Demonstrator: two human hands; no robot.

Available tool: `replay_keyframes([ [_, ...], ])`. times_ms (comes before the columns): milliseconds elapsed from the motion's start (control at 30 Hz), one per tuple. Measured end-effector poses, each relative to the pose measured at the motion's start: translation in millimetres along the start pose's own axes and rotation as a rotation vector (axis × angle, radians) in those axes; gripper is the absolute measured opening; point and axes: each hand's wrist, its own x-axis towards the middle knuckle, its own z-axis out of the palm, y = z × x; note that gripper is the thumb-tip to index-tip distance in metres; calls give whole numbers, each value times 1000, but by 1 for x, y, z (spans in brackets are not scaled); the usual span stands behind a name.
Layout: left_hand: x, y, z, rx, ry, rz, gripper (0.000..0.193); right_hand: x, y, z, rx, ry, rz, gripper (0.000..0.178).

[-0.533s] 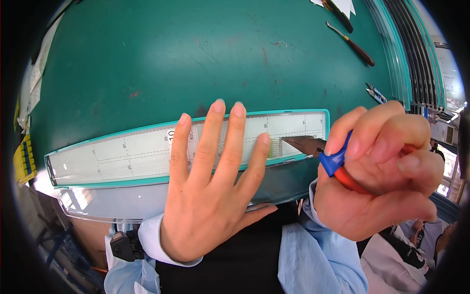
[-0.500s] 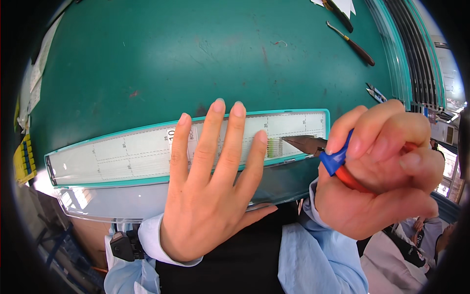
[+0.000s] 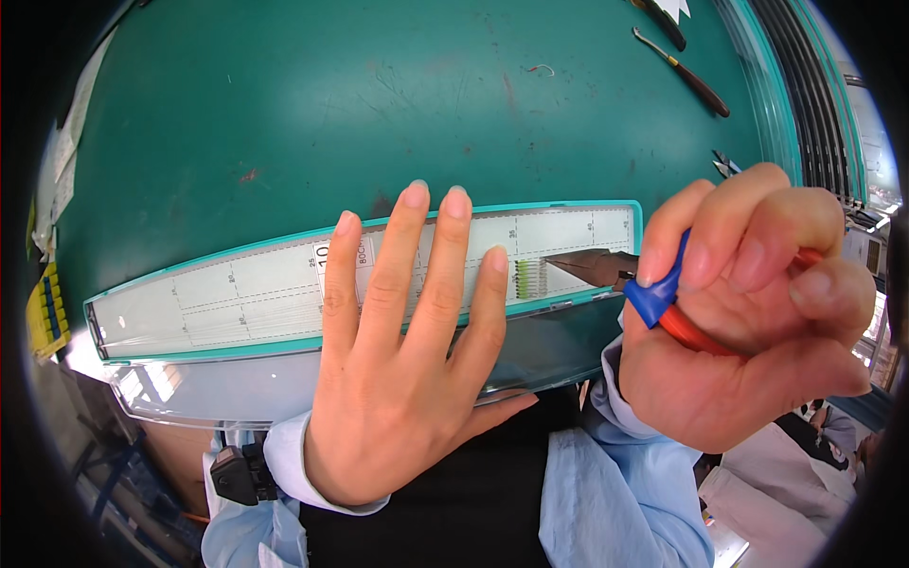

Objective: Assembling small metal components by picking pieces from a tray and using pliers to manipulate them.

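Observation:
A long, narrow case (image 3: 559,205) with a teal rim lies in front of me, its clear lid (image 3: 227,393) folded out towards my body. Inside is a white lining (image 3: 256,290) printed with lines and a scale. My left hand (image 3: 398,379) rests across the case, palm down and fingers spread, holding nothing. Beside its index finger sits a row of small green-and-metal pieces (image 3: 530,279), too small to name. My right hand (image 3: 757,331) grips pliers (image 3: 592,268) with blue and red handles. Their jaw tips point left, right at the row; whether they pinch a piece I cannot tell.
The case lies on a green work surface (image 3: 284,114). Further off to the right lie a hooked tool with a dark handle (image 3: 696,87) and another dark-handled tool (image 3: 666,24). Long clear and black strips (image 3: 805,104) run along the right edge. A yellow rack (image 3: 47,312) stands far left.
My right hand and the pliers have shifted slightly up and to the right. The left hand stays on the case, nearly where it was.

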Motion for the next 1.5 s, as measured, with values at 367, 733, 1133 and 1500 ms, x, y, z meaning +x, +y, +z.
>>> replay_keyframes([
  [367,-3,5,-1,32,22,23,96,3,2,-22,169,215,-123,45],
  [733,0,6,-3,100,115,81,83,57,83,-36,-748,-468,58,14],
  [1133,-12,9,-1,187,97,67,88,51,80,-19,-855,-432,79,9],
  [1500,-17,15,-21,140,87,166,84,-2,18,-21,-1277,-543,-299,22],
])
